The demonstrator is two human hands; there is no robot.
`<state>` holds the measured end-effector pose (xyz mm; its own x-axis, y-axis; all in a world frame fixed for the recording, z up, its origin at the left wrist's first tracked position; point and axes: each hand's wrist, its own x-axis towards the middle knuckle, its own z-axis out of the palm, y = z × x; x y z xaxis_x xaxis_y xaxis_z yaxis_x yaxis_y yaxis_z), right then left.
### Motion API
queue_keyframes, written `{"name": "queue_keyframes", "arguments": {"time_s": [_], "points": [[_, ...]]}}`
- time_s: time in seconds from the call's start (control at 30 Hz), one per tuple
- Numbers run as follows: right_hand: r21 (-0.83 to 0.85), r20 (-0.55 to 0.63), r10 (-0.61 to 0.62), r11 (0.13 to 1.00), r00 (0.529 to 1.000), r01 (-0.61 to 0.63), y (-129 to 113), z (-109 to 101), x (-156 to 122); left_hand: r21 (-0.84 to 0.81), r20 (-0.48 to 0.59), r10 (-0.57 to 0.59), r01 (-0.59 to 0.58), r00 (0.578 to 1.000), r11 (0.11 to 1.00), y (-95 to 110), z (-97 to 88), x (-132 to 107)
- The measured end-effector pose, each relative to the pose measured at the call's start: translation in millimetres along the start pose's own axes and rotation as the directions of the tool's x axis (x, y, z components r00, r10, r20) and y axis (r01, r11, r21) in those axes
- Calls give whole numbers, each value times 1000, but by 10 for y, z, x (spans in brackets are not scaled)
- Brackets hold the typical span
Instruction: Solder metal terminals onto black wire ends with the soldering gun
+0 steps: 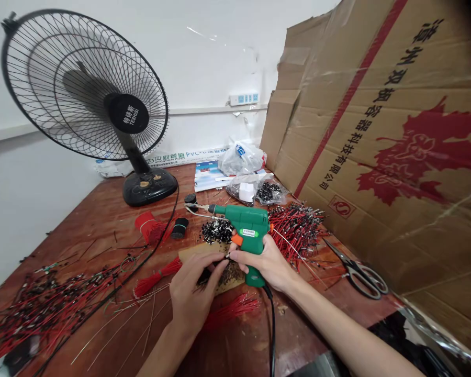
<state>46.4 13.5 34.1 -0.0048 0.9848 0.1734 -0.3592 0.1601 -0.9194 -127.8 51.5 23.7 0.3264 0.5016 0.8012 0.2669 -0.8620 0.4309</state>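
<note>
**Metal tip point(195, 207) sits between ten and eleven o'clock of the small piece point(227, 256)**

On the reddish-brown counter point(102, 209), the green soldering gun point(246, 219) is held with its barrel nearly along the nine-to-three line, tip towards nine, and its grip dropping towards six. It has a glossy green shell, a pale label and an orange trigger point(236, 239). The right hand point(267, 261), the nearer to it, wraps the grip, its thumb reaching towards nine.

The left hand point(194, 283), at about eight o'clock of the grip, is narrow, thumb and fingertips pinched on the small piece where the right thumb meets them. Loose black-and-white parts point(216, 231) lie at about eleven o'clock of that pinch.

The small piece looks pale against dark; fingers hide most of it, so its long axis cannot be told.
</note>
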Motion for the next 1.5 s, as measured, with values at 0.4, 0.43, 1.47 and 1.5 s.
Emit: {"name": "queue_keyframes", "arguments": {"time_s": [0.4,0.43,1.47,1.5], "points": [[-37,12,31,999,999,-31,5,-10,-16,57,-56,103,-100,993,993,-14,-15,-7],[-36,5,37,999,999,-37,4,-10,-17,59,-56,107,-104,993,993,-13,-18,-8],[-76,-10,26,997,1000,-27,58,7,-21,-69,86,-114,120,990,990,63,-5,-10],[-76,-20,20,997,1000,-22,63,-3,-13,-76,85,-127,133,988,988,60,-7,-12]]}}
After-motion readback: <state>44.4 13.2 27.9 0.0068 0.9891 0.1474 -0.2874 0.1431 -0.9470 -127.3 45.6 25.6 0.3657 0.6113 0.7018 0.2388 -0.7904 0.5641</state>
